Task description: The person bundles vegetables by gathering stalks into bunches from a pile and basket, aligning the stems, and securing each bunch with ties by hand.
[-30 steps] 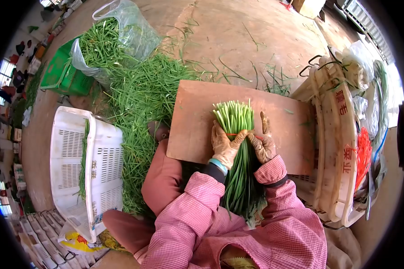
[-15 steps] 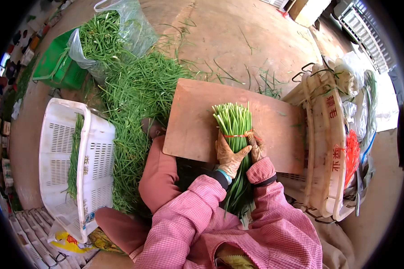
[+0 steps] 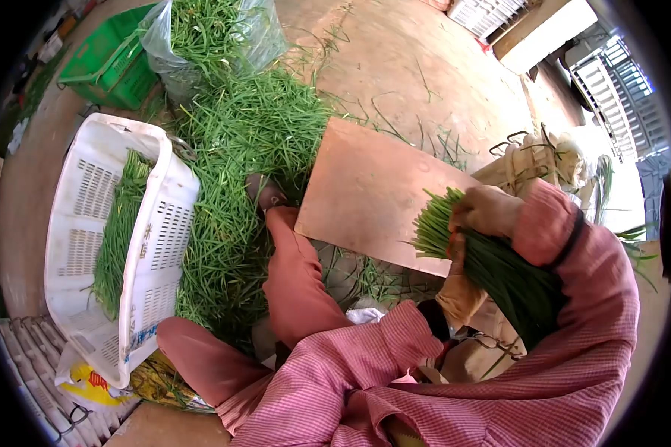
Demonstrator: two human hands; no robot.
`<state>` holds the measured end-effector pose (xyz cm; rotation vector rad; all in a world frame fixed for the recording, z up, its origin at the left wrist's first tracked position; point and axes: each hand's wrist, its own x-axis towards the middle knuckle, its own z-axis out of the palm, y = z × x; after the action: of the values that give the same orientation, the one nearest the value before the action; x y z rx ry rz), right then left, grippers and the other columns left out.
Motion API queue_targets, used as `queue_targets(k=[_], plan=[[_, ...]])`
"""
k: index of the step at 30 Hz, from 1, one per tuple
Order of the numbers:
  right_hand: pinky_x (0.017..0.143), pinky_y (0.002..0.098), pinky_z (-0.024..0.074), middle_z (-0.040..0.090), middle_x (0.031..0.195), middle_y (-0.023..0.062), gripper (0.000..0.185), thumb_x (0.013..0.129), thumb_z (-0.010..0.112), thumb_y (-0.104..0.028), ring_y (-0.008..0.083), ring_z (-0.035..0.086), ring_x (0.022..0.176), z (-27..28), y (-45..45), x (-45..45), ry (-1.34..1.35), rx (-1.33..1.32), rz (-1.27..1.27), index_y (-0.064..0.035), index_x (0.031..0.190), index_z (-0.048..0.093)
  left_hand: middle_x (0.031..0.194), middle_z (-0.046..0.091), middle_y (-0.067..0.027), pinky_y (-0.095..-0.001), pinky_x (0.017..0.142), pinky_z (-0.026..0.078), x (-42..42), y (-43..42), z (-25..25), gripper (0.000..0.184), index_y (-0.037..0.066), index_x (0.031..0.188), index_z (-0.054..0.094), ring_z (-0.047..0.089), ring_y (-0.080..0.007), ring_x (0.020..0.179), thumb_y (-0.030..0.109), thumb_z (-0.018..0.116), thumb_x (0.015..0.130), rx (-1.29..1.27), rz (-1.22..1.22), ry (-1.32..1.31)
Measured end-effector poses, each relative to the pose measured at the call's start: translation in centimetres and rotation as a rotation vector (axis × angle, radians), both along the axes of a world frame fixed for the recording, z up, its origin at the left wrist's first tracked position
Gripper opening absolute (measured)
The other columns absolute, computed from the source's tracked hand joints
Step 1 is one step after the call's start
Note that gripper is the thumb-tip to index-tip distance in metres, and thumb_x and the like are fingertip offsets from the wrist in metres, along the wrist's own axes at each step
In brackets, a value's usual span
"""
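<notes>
A bundle of long green stalks, which look like garlic chives [image 3: 511,279], is held at the right, over the right end of a brown board [image 3: 380,194]. Its pale cut ends point left and its dark leaves trail down to the right against my sleeve. My right hand [image 3: 488,211] is closed over the top of the bundle near the cut ends. From below, my gloved left hand [image 3: 461,290] grips the same bundle, its fingers partly hidden. A bit of red tie shows between the hands.
On the left stands a white crate [image 3: 160,160] with chives inside. Behind it are a green crate [image 3: 115,63] and a plastic bag [image 3: 175,71] full of greens. A heap of loose chives [image 3: 246,112] covers the floor beside my leg. White bundled material [image 3: 574,160] is at the right.
Both hands have carried the bundle from the board's middle to its right. The bundle has turned from upright to slanting, cut ends leftward. The view has shifted too.
</notes>
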<state>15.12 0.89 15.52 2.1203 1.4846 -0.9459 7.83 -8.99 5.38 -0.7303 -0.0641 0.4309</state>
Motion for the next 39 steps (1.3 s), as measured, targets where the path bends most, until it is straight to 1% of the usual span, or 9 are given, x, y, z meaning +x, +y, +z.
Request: queue_targets(k=[5, 13, 26, 29, 31, 33, 35, 37, 39], plan=[[0.076, 0.0336, 0.0451, 0.065, 0.083, 0.0087, 0.026, 0.066, 0.063, -0.027, 0.0197, 0.06, 0.079, -17.8, 2.3, 4.3, -0.009, -0.121, -0.031, -0.0115, 0.087, 0.067, 0.108, 0.055, -0.0093, -0.0408, 0.086, 0.044, -0.1, 0.8, -4.8, 0.059, 0.006, 0.114, 0.048, 0.054, -0.0233, 0.096, 0.048, 0.059, 0.074, 0.095, -0.091, 0.048], [0.082, 0.0315, 0.0435, 0.064, 0.091, 0.0084, 0.034, 0.069, 0.063, -0.032, 0.0206, 0.059, 0.088, -4.8, 6.2, -0.2, -0.042, -0.451, 0.005, -0.0097, 0.094, 0.065, 0.099, 0.059, -0.0103, -0.0371, 0.087, 0.044, -0.3, 2.6, 3.2, 0.057, 0.005, 0.105, 0.054, 0.057, -0.024, 0.089, 0.052, 0.057, 0.073, 0.035, -0.098, 0.077], [0.088, 0.0317, 0.0392, 0.056, 0.11, 0.0134, 0.033, 0.071, 0.063, -0.033, 0.0245, 0.053, 0.101, -4.7, 9.4, -2.5, 0.183, -0.142, 0.009, -0.009, 0.094, 0.065, 0.115, 0.051, -0.0067, -0.0329, 0.092, 0.038, 0.5, 5.6, -0.6, 0.054, 0.008, 0.116, 0.047, 0.049, -0.0191, 0.104, 0.045, 0.056, 0.078, 0.36, 0.154, 0.268], [0.097, 0.0337, 0.0295, 0.032, 0.133, 0.0183, 0.024, 0.076, 0.06, -0.031, 0.0327, 0.037, 0.117, -7.1, 9.4, -1.3, 0.568, 0.23, 0.269, -0.0123, 0.091, 0.067, 0.113, 0.052, -0.0105, -0.032, 0.09, 0.037, -2.9, 7.9, -4.7, 0.062, 0.003, 0.115, 0.047, 0.048, -0.0217, 0.104, 0.047, 0.06, 0.073, 1.39, -0.244, 0.813], [0.093, 0.0385, 0.0344, 0.047, 0.122, 0.0075, 0.018, 0.073, 0.06, -0.027, 0.027, 0.041, 0.114, -9.9, 7.2, -1.6, 0.243, 0.641, 0.604, -0.0176, 0.087, 0.067, 0.111, 0.053, -0.0164, -0.0325, 0.088, 0.038, -6.8, 10.2, -6.6, 0.066, 0.0, 0.111, 0.05, 0.049, -0.0272, 0.104, 0.048, 0.064, 0.067, 2.636, -0.615, 0.812], [0.088, 0.0465, 0.0333, 0.049, 0.119, 0.0023, 0.021, 0.074, 0.057, -0.022, 0.0283, 0.038, 0.115, -13.6, 3.7, -2.6, -0.136, 0.823, 0.742, -0.0237, 0.094, 0.063, 0.102, 0.056, -0.0197, -0.0379, 0.085, 0.041, -10.9, 12.3, -2.9, 0.064, 0.002, 0.104, 0.057, 0.053, -0.0305, 0.098, 0.049, 0.065, 0.061, 2.77, -1.08, 0.817], [0.079, 0.0415, 0.0393, 0.057, 0.096, 0.0039, 0.02, 0.074, 0.055, -0.016, 0.0252, 0.048, 0.096, -15.0, 0.2, -4.3, 0.062, 0.896, 0.269, -0.021, 0.092, 0.063, 0.104, 0.055, -0.0195, -0.0355, 0.087, 0.04, -13.4, 14.7, -0.1, 0.064, 0.001, 0.107, 0.055, 0.052, -0.0297, 0.099, 0.045, 0.064, 0.062, 2.738, -0.933, 1.33], [0.059, 0.0278, 0.0419, 0.057, 0.079, 0.008, 0.021, 0.076, 0.057, -0.008, 0.0207, 0.052, 0.071, -17.1, -2.8, -5.9, 0.402, 0.936, -0.123, -0.0132, 0.095, 0.063, 0.134, 0.028, -0.0173, -0.0411, 0.104, 0.014, -13.4, 16.8, 0.3, 0.097, -0.001, 0.131, 0.022, 0.026, -0.0272, 0.125, 0.048, 0.067, 0.06, 3.024, -0.372, 1.917], [0.055, 0.0249, 0.039, 0.054, 0.07, 0.0047, 0.019, 0.082, 0.055, -0.012, 0.0151, 0.048, 0.062, -19.8, -4.4, -7.2, 0.749, 1.127, -0.416, -0.0064, 0.099, 0.062, 0.139, 0.016, -0.0181, -0.0472, 0.104, 0.007, -11.0, 18.3, 0.8, 0.116, -0.001, 0.134, 0.006, 0.009, -0.0309, 0.13, 0.054, 0.069, 0.054, 3.221, -0.57, 1.893]])
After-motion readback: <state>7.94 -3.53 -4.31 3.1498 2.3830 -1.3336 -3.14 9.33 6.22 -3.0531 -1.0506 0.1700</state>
